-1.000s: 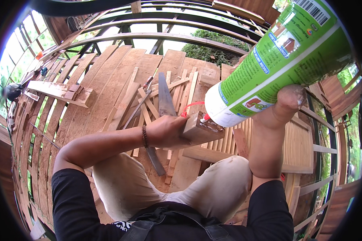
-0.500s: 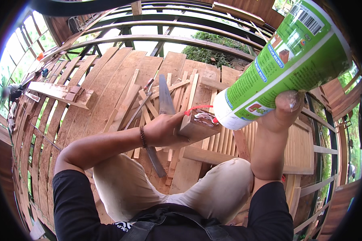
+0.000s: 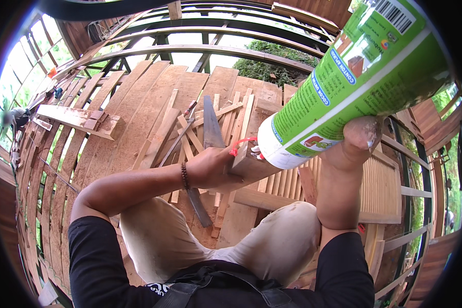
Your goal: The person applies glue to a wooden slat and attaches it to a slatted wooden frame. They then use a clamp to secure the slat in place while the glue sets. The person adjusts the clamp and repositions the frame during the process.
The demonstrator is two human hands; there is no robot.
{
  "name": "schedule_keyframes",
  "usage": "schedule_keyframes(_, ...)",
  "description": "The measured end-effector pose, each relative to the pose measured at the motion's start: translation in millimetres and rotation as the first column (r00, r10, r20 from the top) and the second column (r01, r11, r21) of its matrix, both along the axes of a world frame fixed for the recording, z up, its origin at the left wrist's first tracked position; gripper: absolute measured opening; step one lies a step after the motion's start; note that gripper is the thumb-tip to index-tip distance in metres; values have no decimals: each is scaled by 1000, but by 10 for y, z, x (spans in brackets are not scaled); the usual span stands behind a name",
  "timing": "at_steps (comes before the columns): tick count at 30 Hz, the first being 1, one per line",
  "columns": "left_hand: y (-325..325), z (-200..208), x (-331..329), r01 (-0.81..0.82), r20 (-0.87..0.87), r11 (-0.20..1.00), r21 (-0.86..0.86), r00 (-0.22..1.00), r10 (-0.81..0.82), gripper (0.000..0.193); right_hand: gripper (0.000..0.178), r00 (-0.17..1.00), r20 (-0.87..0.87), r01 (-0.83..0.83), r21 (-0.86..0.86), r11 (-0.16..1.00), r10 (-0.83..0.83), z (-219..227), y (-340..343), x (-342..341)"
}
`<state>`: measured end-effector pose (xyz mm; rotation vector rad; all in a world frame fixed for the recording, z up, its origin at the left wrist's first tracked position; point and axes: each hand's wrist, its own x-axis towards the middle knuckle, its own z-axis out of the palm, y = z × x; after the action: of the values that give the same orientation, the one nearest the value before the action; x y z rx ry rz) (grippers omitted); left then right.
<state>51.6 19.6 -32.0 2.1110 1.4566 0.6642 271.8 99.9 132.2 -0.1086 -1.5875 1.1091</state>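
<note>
My left hand [image 3: 218,168] is closed around a squared wooden block [image 3: 254,172] above my lap, its end tilted up. Wrapped about a large green-and-white glue bottle [image 3: 339,90], my right hand [image 3: 363,134] is mostly hidden behind it. The bottle leans down to the left, and its white shoulder overlaps the block's end. A bit of white glue [image 3: 255,150] shows there; the nozzle tip is hidden. A red cap strap [image 3: 244,142] loops beside the block near my left fingers.
Behind my left hand lie a saw blade [image 3: 210,123] and several thin wood strips [image 3: 236,115]. A slatted wooden panel [image 3: 380,190] lies to the right. Notched timber [image 3: 77,118] rests on floor planks [image 3: 123,113] at left. Beyond the planks are open floor beams [image 3: 200,49].
The glue bottle has shifted left and slightly down with my right hand, covering most of the white glue that showed on the block's end. My left hand stays nearly still.
</note>
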Motion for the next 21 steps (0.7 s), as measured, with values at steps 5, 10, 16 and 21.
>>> schedule_keyframes(5,-51,132,0,-40,83,999,-4,996,41,52,97,998,-18,59,31,998,-58,-50,115,62)
schedule_keyframes(10,-59,122,11,-65,144,998,25,988,61,56,95,985,-104,147,108,983,-136,-85,225,106)
schedule_keyframes(16,-52,144,-8,-68,146,998,5,987,67,54,96,970,-154,212,147,966,-189,-113,213,39)
schedule_keyframes(21,-52,132,7,-60,162,998,29,985,54,51,97,977,-146,168,78,983,-155,-183,264,112)
